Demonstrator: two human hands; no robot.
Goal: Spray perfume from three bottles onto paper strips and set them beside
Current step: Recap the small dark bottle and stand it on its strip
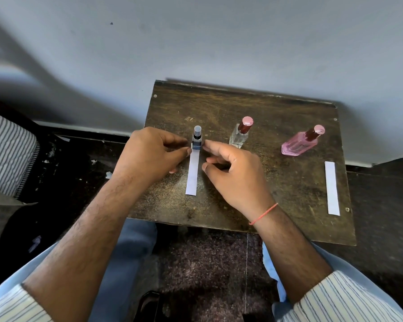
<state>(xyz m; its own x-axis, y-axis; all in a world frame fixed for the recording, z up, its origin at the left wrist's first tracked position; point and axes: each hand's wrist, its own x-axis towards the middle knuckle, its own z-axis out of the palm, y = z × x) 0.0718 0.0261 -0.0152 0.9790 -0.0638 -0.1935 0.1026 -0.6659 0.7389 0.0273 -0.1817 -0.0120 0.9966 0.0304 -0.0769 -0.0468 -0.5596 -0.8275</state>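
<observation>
A small dark bottle with a clear cap stands upright on the worn wooden table. A white paper strip lies flat in front of it, its far end at the bottle's base. My left hand pinches that far end from the left with thumb and forefinger. My right hand touches the same end from the right with its forefinger tip, thumb held apart and the other fingers curled. A clear bottle with a dark red cap stands to the right. A pink bottle stands further right.
A second white paper strip lies along the table's right edge. The table's back edge meets a pale wall. A striped cloth is at the left, with paper scraps on the dark floor.
</observation>
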